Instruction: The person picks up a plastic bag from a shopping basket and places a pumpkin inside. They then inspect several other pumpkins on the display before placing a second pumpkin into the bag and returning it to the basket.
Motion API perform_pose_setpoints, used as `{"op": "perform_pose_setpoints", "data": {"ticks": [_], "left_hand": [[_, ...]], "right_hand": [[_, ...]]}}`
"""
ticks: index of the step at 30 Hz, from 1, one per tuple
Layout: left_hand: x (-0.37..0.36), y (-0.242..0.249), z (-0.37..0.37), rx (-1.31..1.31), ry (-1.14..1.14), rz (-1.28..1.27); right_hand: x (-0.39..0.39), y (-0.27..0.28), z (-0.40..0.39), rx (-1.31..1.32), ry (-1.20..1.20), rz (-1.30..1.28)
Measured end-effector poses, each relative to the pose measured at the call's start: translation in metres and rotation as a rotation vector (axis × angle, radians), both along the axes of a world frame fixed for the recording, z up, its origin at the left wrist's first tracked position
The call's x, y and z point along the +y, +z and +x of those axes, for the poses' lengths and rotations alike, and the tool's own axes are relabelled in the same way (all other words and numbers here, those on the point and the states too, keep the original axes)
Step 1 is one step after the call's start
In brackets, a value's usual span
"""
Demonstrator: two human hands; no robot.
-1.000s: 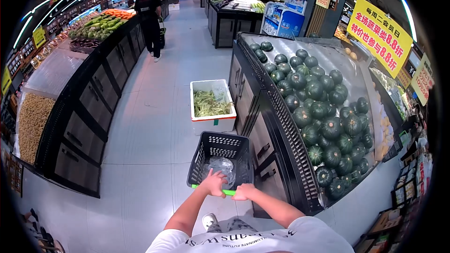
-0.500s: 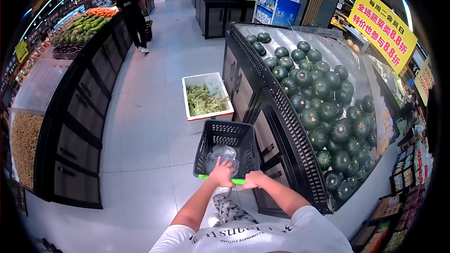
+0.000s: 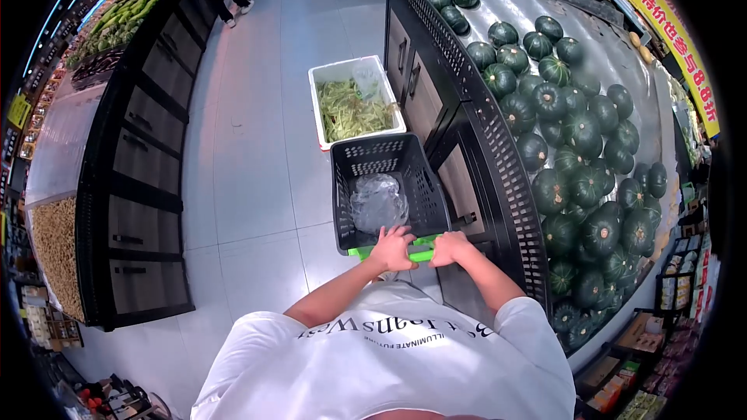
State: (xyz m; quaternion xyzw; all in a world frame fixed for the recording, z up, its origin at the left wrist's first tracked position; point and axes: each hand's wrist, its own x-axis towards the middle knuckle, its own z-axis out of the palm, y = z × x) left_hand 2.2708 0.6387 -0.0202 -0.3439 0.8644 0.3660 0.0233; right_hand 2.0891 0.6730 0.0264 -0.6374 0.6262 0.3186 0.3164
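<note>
Head view, and my right grip (image 3: 451, 249) is wrapped round the green handle (image 3: 421, 256), my left grip (image 3: 394, 249) splayed loosely at it, the black basket (image 3: 424, 201) right behind the white box (image 3: 317, 105), which pushing straight on could knock!

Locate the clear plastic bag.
In the head view, the clear plastic bag lies near centre in the black basket, left of the dark green pumpkins.

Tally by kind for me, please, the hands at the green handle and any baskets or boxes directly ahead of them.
Left hand and right hand: 2
Black basket: 1
White box: 1
Total: 4
</note>
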Motion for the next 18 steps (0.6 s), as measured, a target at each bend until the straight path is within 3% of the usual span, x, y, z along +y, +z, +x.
{"op": "perform_pose_setpoints", "data": {"ticks": [4, 12, 13, 16, 18], "left_hand": [[-0.021, -0.001, -0.011, 0.04, 0.04, 0.063], [-0.058, -0.028, -0.035, 0.254, 0.056, 0.577], [-0.069, -0.027, -0.038, 0.127, -0.096, 0.484], [-0.109, -0.038, -0.043, 0.225, -0.355, 0.407], [-0.138, -0.042, -0.033, 0.153, -0.396, 0.435]], "right_hand": [[-0.024, -0.008, -0.013, -0.038, -0.11, -0.003], [-0.069, -0.008, -0.031, -0.027, -0.222, 0.084], [-0.078, -0.01, -0.033, -0.023, -0.249, 0.141], [-0.097, -0.005, -0.032, -0.002, -0.293, 0.1], [-0.118, -0.004, -0.022, 0.085, -0.319, 0.256]]}}
